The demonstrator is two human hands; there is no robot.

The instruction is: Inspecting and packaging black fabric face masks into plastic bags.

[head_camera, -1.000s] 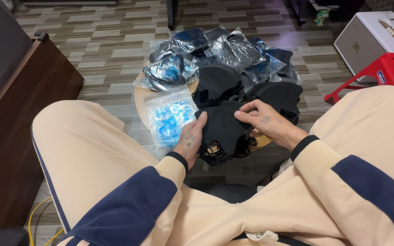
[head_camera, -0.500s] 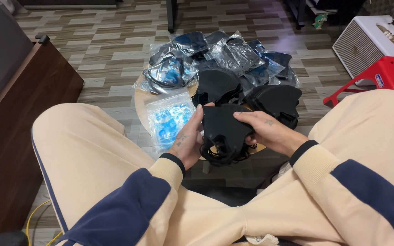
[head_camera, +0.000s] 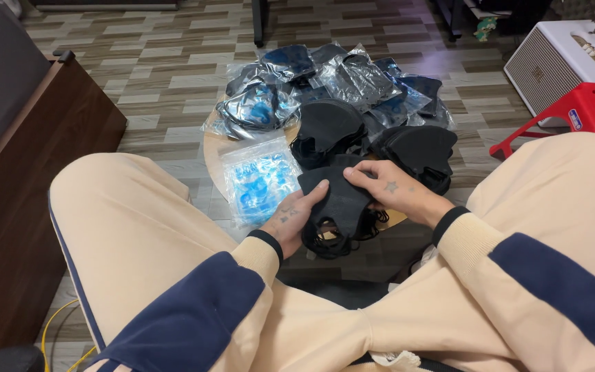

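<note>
Both hands hold a small stack of black face masks (head_camera: 339,203) above the near edge of a round wooden board (head_camera: 213,153). My left hand (head_camera: 292,219) supports the stack from below and the left, thumb on top. My right hand (head_camera: 387,187) pinches its upper right edge. Elastic loops hang under the stack. Just left of it lies a clear bag with blue print (head_camera: 259,179). Behind are loose piles of black masks (head_camera: 328,127) and another black pile (head_camera: 418,151).
Several clear bags of packed black masks (head_camera: 352,76) lie at the far side of the board. A dark wooden cabinet (head_camera: 29,179) stands left. A red plastic stool (head_camera: 587,110) and a white speaker box (head_camera: 559,62) are right. My knees in beige trousers flank the board.
The stack of masks has been lifted slightly and turned flatter; my right hand shifted from its middle to its upper right edge, and my left thumb now rests on top.
</note>
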